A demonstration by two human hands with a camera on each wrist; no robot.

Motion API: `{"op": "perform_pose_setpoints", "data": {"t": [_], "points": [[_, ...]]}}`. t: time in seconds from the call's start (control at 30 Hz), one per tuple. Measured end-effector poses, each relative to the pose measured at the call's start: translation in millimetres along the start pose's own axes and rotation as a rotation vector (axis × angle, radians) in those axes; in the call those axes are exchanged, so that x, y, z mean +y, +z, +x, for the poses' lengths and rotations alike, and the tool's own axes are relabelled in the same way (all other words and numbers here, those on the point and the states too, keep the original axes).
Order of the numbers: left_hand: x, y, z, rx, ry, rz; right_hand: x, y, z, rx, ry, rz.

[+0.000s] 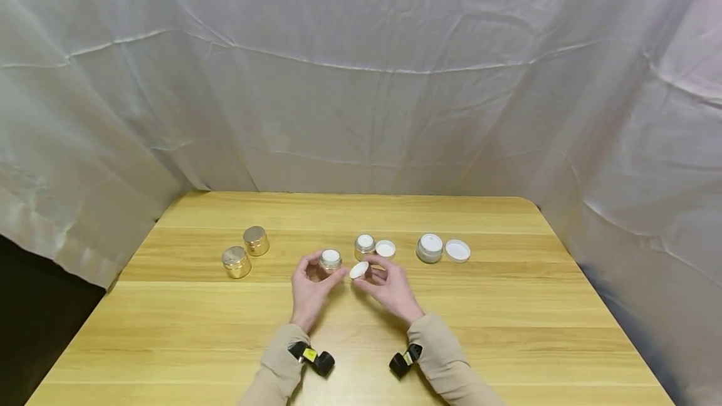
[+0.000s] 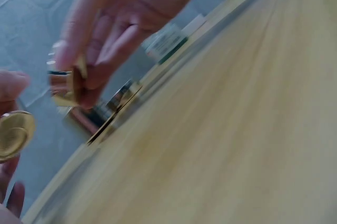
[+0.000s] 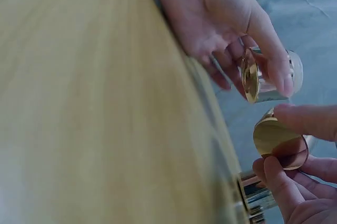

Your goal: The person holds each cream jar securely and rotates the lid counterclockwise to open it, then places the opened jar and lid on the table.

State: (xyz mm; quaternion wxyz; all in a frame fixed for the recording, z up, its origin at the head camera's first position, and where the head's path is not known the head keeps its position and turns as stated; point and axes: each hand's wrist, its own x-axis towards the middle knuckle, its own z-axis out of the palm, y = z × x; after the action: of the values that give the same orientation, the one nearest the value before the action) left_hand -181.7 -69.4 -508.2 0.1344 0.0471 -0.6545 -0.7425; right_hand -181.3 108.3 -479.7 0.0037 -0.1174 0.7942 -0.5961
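My left hand (image 1: 309,296) grips a small gold jar (image 1: 330,258) whose white top faces up. In the left wrist view the gold underside of this jar (image 2: 16,135) shows at the left edge. Close beside it, my right hand (image 1: 395,293) pinches a round gold lid (image 1: 359,270) by its rim, tilted so its white inside faces up and left. The right wrist view has the lid's shiny gold outer face (image 3: 280,144) between thumb and fingers. A narrow gap separates lid and jar, and both are held over the wooden table.
Just beyond the hands stands a second gold jar (image 1: 364,247) without its lid, beside a white-lined lid (image 1: 385,249). Farther right are a wider frosted jar (image 1: 430,249) and its white lid (image 1: 457,250). Two lidded gold jars (image 1: 236,262) (image 1: 256,240) stand at left. Grey curtain (image 1: 361,111) encloses the table.
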Motion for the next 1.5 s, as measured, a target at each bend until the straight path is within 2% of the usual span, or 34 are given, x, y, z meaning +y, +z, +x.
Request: {"op": "perform_pose_setpoints", "data": {"t": [0.1,0.3,0.47,0.53,0.73,0.83,1.1,1.33,1.5], "points": [[-0.3,-4.0,3.9,0.045,-0.002,0.084,4.2,2.2,0.7,-0.016,0.002,-0.011],[-2.7,-8.9,10.1,0.139,-0.01,0.17,15.7,6.6,3.1,-0.065,-0.016,-0.03],[-2.5,-13.0,12.6,0.168,0.02,0.19,25.4,15.5,7.8,-0.055,-0.073,-0.009],[-1.7,-14.6,13.2,0.158,0.022,0.186,27.4,20.1,9.5,-0.031,-0.114,-0.058],[-1.4,-17.2,14.8,0.138,0.039,0.177,28.8,34.2,14.3,0.101,-0.265,-0.384],[-1.8,-17.1,15.3,0.135,0.045,0.174,28.7,39.2,14.4,0.139,-0.304,-0.452],[-3.9,-17.4,15.9,0.128,0.029,0.174,29.4,43.1,6.6,0.178,-0.291,-0.486],[-4.3,-17.7,16.1,0.115,0.031,0.168,27.4,42.7,4.6,0.264,-0.316,-0.435],[-3.5,-17.3,15.8,0.115,0.018,0.163,27.3,41.8,4.6,0.234,-0.349,-0.405]]}}
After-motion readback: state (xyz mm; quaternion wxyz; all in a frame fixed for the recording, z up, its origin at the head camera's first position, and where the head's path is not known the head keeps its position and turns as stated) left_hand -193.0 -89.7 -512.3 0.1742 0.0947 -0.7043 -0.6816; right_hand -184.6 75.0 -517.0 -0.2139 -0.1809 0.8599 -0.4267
